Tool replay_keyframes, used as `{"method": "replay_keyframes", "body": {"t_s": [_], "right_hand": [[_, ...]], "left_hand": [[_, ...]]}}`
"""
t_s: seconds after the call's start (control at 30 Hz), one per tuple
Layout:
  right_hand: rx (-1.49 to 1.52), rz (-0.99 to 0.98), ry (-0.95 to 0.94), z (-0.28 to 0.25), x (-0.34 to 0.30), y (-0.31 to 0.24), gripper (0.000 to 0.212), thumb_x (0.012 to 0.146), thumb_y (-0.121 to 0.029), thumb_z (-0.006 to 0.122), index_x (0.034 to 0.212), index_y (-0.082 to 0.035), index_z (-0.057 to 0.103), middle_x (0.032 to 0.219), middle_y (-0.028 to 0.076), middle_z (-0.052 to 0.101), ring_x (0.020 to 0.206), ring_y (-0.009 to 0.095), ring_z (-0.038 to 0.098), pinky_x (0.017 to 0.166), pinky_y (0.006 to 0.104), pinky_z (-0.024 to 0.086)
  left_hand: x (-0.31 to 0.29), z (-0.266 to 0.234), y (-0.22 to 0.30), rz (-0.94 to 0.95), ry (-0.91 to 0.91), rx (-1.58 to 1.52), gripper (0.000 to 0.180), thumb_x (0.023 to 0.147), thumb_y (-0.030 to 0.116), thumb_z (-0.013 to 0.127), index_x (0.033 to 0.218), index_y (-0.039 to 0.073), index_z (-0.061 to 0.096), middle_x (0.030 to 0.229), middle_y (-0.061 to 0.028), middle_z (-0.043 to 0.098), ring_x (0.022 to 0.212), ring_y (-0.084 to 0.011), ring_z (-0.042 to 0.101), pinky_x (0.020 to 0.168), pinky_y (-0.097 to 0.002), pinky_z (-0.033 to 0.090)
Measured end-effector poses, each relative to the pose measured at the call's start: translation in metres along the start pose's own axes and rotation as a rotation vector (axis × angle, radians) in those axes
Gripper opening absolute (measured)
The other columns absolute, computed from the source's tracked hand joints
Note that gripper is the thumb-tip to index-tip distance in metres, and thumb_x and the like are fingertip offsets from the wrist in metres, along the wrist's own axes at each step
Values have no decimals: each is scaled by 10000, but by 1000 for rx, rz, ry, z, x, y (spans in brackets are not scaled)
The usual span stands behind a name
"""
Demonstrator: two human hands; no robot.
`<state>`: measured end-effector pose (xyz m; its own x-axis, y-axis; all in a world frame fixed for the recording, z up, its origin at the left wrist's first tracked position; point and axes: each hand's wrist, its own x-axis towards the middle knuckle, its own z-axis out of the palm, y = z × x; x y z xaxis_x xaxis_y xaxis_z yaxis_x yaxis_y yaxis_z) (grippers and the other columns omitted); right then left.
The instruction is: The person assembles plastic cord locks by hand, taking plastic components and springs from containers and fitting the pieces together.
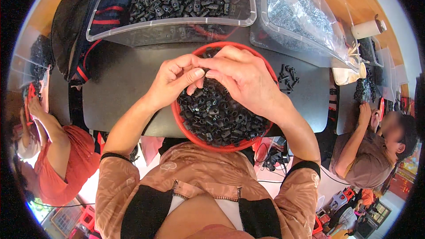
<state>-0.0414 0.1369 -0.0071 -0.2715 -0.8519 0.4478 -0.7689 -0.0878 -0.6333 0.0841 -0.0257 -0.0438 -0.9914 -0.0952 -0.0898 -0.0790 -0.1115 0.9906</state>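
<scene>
My left hand (179, 77) and my right hand (241, 73) meet fingertip to fingertip above a round red tub (179, 126). Both are closed in a pinch, thumbs and forefingers together. Only a dark sliver of a small black plastic piece (205, 70) shows between them; the fingers hide the rest. Beneath, the tub is heaped with small black plastic pieces (221, 117), several with ring-shaped openings. The tub sits at the near edge of the dark table, against my body.
Behind the tub stands a clear bin (172, 33) of black cord-lock-like parts. Beside it, another bin (292, 37) holds small silvery pieces in plastic film. Loose black parts (288, 77) lie right of the tub. A dark bag (73, 31) rests far left. People sit on both sides.
</scene>
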Motion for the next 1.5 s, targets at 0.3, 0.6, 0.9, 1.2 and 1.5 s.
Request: {"method": "replay_keyframes", "body": {"t_s": [0.3,0.6,0.9,1.2,1.5], "right_hand": [[15,77,149,10,-4,2,200,806,-49,619,1001,-12,644,790,91,597,689,239,590,625,339,474],[663,530,88,16,-11,1,124,874,-80,611,929,22,655,739,56,665,641,66,591,579,226,474],[608,541,60,15,-13,-2,125,864,-58,591,925,30,656,734,59,673,609,91,616,546,235,496],[638,616,-22,14,-10,-4,102,873,-42,605,926,35,645,773,40,660,621,62,588,561,196,477],[979,691,-212,0,-4,18,94,817,-55,682,847,34,671,756,87,672,608,116,617,573,232,508]], "left_hand": [[4,3,-1,140,-9,-169,237,955,152,509,1152,38,445,821,-54,590,661,-91,520,626,-219,433],[2,1,-4,113,-32,-150,141,946,112,514,1037,45,430,827,-87,609,661,-109,541,637,-237,447],[0,3,-7,131,-3,-94,116,942,96,518,1004,30,445,797,-78,594,656,-94,535,610,-225,445],[-1,2,-13,229,42,165,97,933,63,523,975,12,453,761,-69,582,612,-73,512,536,-210,421],[-5,9,-6,177,0,-78,86,935,71,523,973,28,458,757,-62,588,605,-75,522,536,-211,425]]}}
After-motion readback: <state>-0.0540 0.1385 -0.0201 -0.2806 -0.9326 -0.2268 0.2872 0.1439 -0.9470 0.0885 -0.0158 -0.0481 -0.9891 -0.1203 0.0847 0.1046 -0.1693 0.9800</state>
